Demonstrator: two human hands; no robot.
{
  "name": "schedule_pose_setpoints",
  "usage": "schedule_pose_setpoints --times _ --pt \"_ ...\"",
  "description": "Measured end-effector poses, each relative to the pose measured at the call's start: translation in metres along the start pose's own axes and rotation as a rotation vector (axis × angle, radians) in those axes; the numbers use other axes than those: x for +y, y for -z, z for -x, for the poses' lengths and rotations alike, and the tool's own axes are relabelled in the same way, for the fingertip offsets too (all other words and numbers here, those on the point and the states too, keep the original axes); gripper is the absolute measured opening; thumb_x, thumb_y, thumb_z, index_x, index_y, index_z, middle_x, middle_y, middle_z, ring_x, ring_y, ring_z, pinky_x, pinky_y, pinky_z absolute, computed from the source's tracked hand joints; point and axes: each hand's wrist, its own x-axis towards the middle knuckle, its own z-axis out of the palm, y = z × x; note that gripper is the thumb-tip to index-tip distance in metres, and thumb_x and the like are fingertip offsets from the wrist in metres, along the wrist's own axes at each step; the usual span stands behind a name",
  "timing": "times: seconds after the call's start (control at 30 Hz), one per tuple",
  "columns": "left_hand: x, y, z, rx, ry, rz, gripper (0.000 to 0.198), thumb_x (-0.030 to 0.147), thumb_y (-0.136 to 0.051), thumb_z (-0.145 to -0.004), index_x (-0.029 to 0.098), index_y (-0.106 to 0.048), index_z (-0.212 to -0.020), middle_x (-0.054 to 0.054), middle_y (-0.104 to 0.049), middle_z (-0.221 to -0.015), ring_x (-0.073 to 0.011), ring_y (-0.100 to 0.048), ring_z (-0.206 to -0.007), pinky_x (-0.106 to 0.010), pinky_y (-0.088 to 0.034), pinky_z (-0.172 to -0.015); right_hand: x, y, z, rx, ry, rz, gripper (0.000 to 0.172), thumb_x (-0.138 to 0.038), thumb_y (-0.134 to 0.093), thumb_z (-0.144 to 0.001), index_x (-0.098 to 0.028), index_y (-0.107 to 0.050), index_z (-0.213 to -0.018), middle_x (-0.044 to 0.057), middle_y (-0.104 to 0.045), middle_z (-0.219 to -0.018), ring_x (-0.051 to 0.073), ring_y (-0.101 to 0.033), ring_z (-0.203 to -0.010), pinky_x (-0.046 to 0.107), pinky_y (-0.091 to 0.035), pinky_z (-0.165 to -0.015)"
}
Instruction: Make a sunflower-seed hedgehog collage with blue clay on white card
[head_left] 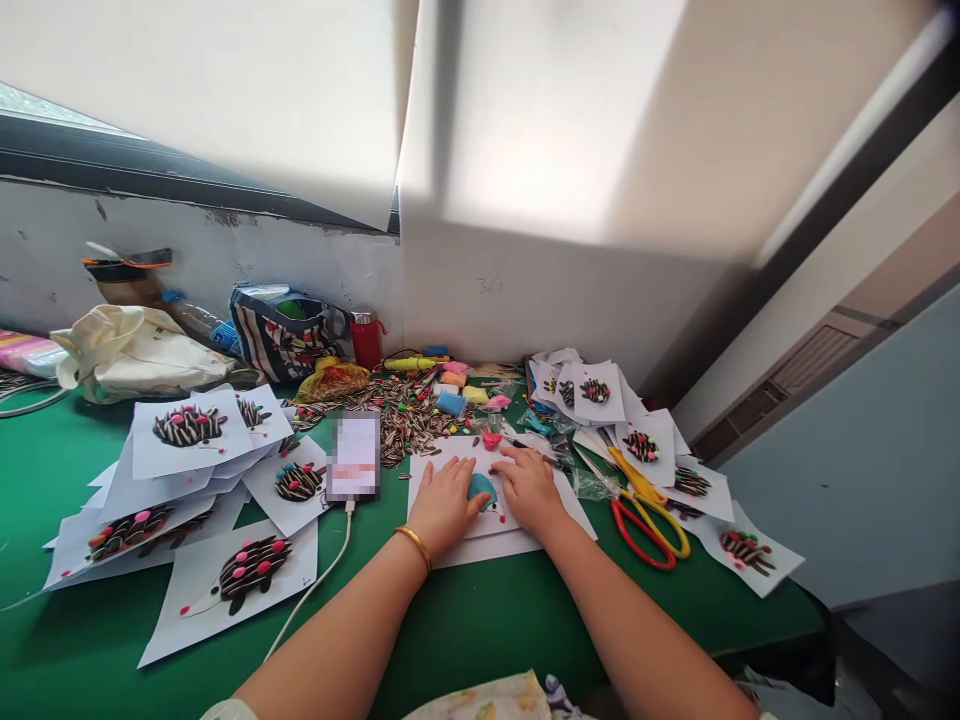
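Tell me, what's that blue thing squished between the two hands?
In the head view, a teal lump of clay sits on white paper, between the left hand and right hand, both touching it.

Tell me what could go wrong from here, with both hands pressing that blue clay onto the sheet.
1. The left hand and right hand press the blue clay on a loose white sheet; it may slide on the green table.
2. The sunflower seeds lie heaped just behind; a sleeve or wrist could scatter them.
3. The scissors lie close to the right forearm and could get knocked.
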Motion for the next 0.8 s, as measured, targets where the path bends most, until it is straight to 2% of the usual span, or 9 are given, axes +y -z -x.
schedule_pose_setpoints --times 0.1,0.23,0.37,0.8 --pt "0.0005 0.0005 0.0 0.001 0.004 -0.003 0.059 0.048 -0.043 -0.095 0.017 -0.037 -0.145 -0.015 -0.043 -0.149 -0.0284 -0.033 -0.142 -0.059 -0.018 -0.116 0.0007 -0.0002 -0.0002 -0.029 -0.009 0.001 0.047 -0.009 -0.049 -0.08 -0.029 -0.067 -0.119 0.003 -0.055 -0.136 0.024 -0.042 -0.126 0.041 -0.031 -0.103" --pt "0.001 0.0003 0.0002 -0.003 0.006 0.007 0.059 0.048 -0.042 -0.096 0.016 -0.037 -0.145 -0.016 -0.044 -0.149 -0.0286 -0.033 -0.142 -0.059 -0.018 -0.116 0.0023 0.0005 0.0003 0.003 -0.003 -0.016 0.038 -0.01 -0.048 -0.081 -0.028 -0.073 -0.104 0.001 -0.057 -0.134 0.023 -0.042 -0.125 0.04 -0.029 -0.103" --pt "0.0022 0.0006 0.0011 0.002 0.001 0.012 0.059 0.048 -0.042 -0.095 0.016 -0.037 -0.145 -0.015 -0.044 -0.149 -0.0285 -0.034 -0.142 -0.059 -0.018 -0.116 0.0023 0.0005 0.0005 -0.028 -0.007 -0.015 0.044 -0.01 -0.048 -0.081 -0.029 -0.069 -0.114 0.002 -0.057 -0.133 0.024 -0.043 -0.124 0.041 -0.033 -0.098" --pt "0.0018 -0.0035 0.0034 0.014 0.002 0.005 0.061 0.05 -0.042 -0.095 0.017 -0.037 -0.145 -0.014 -0.045 -0.148 -0.0287 -0.034 -0.142 -0.06 -0.017 -0.117 0.005 -0.0021 0.0036 -0.012 0.026 -0.019 0.048 -0.008 -0.046 -0.08 -0.028 -0.067 -0.118 0.003 -0.058 -0.132 0.023 -0.044 -0.124 0.041 -0.03 -0.103"
